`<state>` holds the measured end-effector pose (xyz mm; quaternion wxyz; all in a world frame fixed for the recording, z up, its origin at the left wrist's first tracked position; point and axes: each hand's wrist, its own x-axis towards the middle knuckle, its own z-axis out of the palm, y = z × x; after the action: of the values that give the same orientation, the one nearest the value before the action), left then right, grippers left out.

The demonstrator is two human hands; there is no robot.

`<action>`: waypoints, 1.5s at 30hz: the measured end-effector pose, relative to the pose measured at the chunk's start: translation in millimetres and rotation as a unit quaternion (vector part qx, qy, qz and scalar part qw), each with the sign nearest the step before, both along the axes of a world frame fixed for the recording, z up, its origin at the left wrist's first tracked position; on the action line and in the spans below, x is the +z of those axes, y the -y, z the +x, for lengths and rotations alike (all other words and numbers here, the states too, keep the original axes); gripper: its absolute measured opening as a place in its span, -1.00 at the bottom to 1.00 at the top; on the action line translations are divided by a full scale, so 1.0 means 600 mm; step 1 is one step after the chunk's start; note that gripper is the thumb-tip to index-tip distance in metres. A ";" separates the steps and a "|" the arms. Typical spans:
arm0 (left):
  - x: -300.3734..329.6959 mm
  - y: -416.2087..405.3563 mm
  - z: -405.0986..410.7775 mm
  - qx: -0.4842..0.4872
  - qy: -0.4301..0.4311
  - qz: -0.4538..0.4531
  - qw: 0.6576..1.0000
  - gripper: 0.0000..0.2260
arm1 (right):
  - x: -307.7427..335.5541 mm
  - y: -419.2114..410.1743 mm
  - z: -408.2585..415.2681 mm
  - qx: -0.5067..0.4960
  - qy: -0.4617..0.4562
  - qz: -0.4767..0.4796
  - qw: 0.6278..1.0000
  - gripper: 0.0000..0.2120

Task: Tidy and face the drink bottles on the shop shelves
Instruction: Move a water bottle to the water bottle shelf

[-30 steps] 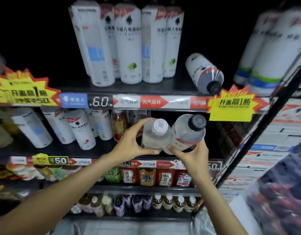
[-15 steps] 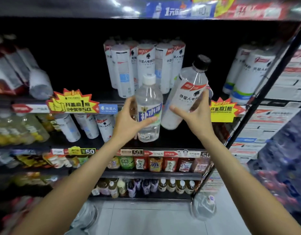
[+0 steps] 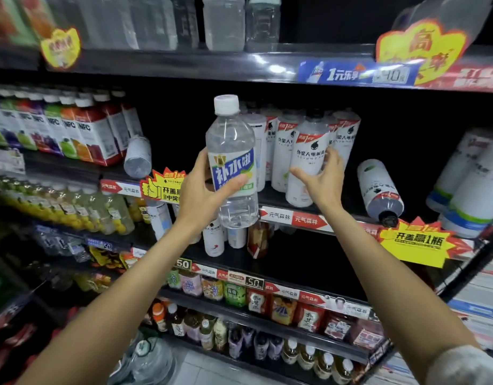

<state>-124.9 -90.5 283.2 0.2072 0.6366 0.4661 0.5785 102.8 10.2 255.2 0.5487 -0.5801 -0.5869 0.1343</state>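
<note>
My left hand (image 3: 200, 197) grips a clear bottle (image 3: 231, 140) with a white cap and a blue label, upright in the air before the middle shelf (image 3: 278, 214). My right hand (image 3: 323, 181) is round a white-labelled bottle with a black cap (image 3: 309, 151), thumb across its front, fingers on its right side. That bottle stands upright at the shelf's front, in a group of like bottles (image 3: 346, 134). To its right, another white bottle (image 3: 378, 187) lies on its side with its cap toward me.
A white bottle (image 3: 138, 157) lies tipped, base toward me, beside juice cartons (image 3: 84, 137) at left. Yellow promo tags (image 3: 417, 243) stick out from the shelf edges. Big white bottles (image 3: 473, 187) fill the far right. Lower shelves hold small bottles (image 3: 295, 348) and pouches.
The view has tilted up. My right hand has set the white-labelled bottle upright onto the middle shelf. My left hand has lifted the clear bottle higher.
</note>
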 end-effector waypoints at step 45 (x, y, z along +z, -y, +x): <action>0.403 -0.291 0.091 0.168 -0.190 0.166 0.953 -0.44 | 0.459 -0.093 -0.054 0.204 0.097 0.081 0.971 -0.30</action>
<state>-70.2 84.3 525.0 -0.0939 0.6728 0.4945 0.5422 70.7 65.9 530.5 0.4952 -0.4122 -0.7521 0.1383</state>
